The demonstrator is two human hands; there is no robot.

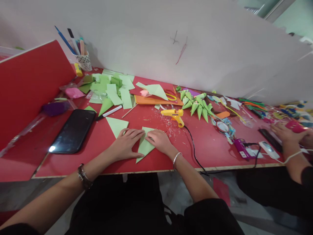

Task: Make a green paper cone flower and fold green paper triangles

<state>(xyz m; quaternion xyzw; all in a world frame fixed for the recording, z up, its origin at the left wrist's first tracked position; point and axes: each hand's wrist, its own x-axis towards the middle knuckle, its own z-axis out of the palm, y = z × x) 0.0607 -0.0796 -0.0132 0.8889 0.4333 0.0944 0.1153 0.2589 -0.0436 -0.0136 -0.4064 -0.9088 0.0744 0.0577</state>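
A light green piece of paper [144, 147] with a pointed lower corner lies on the red table, between my hands and partly under them. My left hand [127, 143] rests on its left side, fingers stretched and thumb spread toward the lower corner. On the upper right part, my right hand [160, 140] presses the paper with bent fingers, the fingertips close to those of the left. Beside my left hand lies another green paper triangle [117, 125]. A yellow glue gun [172, 113] lies just beyond my right hand, its black cord running to the table's front edge.
A black phone [73, 132] lies at left, near a pen cup [83, 62]. Green paper scraps [113, 93] are piled at the back. Green paper cones [199, 109] stand in a cluster right of the glue gun. At far right, a co-worker's hand [288, 133] is over the table.
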